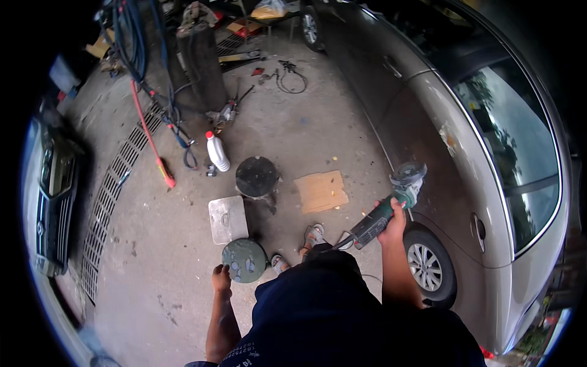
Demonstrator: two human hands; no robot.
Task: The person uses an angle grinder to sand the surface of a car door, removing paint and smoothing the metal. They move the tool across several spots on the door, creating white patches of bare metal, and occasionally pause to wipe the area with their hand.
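Note:
My right hand [394, 225] is wrapped round the body of a green and black angle grinder [376, 221]. Its disc and guard [408, 174] point away from me, close to the car's side. A cable trails from the rear end toward my body. Low on my left, my left hand [221, 280] has its fingers curled in at the rim of a dark green round stool [243, 260]. Whether the fingers grip that rim is hidden. The stool top carries pale patches. A grey-brown car [422, 122] stands along my right, with a scuffed patch [448, 139] on its panel.
Beyond the stool lie a pale rectangular board [227, 219], a black round stool [257, 177] and a white bottle with red cap [217, 151]. Flattened cardboard [321, 191] is on the floor ahead. Hoses [137, 55] hang far left, above a floor grate [116, 196]. Another vehicle [52, 196] stands left.

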